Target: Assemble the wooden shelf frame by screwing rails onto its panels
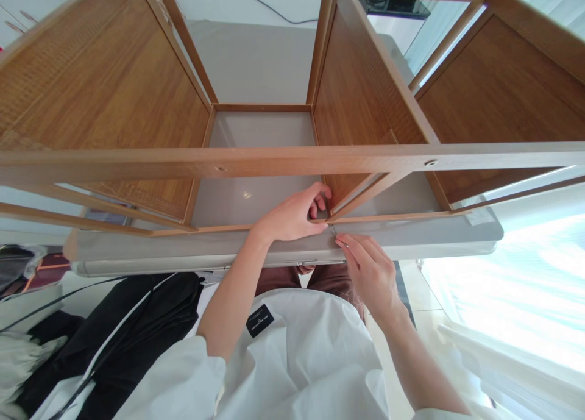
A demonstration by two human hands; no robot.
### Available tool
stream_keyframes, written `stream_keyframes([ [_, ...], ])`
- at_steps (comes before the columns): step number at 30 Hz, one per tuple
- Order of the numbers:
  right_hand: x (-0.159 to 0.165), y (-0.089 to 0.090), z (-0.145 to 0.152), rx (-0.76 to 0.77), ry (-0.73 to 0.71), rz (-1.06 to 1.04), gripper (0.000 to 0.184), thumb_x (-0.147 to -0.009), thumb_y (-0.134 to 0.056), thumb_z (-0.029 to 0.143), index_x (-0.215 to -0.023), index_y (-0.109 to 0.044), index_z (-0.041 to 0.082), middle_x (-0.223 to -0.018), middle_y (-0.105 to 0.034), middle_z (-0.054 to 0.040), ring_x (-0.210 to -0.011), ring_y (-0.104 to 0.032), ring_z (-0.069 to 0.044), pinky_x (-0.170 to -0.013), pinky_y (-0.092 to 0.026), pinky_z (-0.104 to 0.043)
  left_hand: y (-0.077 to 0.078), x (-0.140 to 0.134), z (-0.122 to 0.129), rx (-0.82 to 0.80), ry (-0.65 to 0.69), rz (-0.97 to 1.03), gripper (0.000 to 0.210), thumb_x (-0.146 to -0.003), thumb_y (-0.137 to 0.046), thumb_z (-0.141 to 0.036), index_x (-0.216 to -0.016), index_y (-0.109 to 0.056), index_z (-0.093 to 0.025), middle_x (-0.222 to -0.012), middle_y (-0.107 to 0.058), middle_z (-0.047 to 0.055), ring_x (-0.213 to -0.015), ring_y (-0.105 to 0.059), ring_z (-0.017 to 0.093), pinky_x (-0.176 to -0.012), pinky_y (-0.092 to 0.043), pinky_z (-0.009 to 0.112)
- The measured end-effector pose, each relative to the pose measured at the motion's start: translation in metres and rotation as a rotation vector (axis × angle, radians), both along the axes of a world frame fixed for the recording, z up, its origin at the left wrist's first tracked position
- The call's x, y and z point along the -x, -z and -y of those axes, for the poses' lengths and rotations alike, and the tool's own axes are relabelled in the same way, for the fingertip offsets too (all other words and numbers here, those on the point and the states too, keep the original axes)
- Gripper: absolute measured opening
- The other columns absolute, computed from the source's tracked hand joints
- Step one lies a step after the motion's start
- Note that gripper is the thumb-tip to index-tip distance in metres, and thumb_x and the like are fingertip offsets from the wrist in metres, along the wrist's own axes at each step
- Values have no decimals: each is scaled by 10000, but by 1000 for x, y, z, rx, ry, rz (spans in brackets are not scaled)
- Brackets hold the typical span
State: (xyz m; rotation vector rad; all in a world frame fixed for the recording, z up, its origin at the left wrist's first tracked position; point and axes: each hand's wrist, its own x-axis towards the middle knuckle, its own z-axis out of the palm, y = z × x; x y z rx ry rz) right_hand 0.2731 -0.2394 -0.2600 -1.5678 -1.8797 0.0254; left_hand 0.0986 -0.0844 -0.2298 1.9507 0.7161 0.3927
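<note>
A wooden shelf frame (274,163) with brown panels stands on a grey tabletop (137,242). My left hand (297,213) reaches under the front upper rail to the foot of the middle divider panel (361,103). Its fingers curl over the bottom front rail (388,217) there, with the thumb on the near side. Just right of it, my right hand (372,267) pinches a thin metal hex key (334,230), whose tip meets the rail by the divider's foot. Fingers cover most of the key.
Side panels (132,85) rise at the left, and another panel (512,103) at the right. Black clothing (150,322) lies on the left below the table. A bright sheer curtain (525,267) hangs on the right. A dark cable (278,11) runs behind the frame.
</note>
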Motion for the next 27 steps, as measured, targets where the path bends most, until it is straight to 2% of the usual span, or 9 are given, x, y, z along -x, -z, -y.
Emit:
stream_keyframes([
  [11, 9, -8, -6, 57, 14, 56, 180, -1004, -527, 130, -1086, -663, 213, -976, -730, -65, -867, -636, -199, -816, -537, -336, 2, 0, 0, -4, 3, 17, 425, -773, -677, -219, -1151, -483, -235, -1005, -610, 5, -799, -582, 138, -742, -487, 284],
  [27, 10, -3, -8, 11, 47, 89, 203, -999, -530, 135, -1113, -674, 222, -979, -733, -65, -840, -643, -189, -803, -533, -316, 2, 1, 1, -5, 5, 24, 420, -783, -660, -210, -1159, -474, -242, -1016, -612, 6, -799, -582, 137, -727, -481, 281],
])
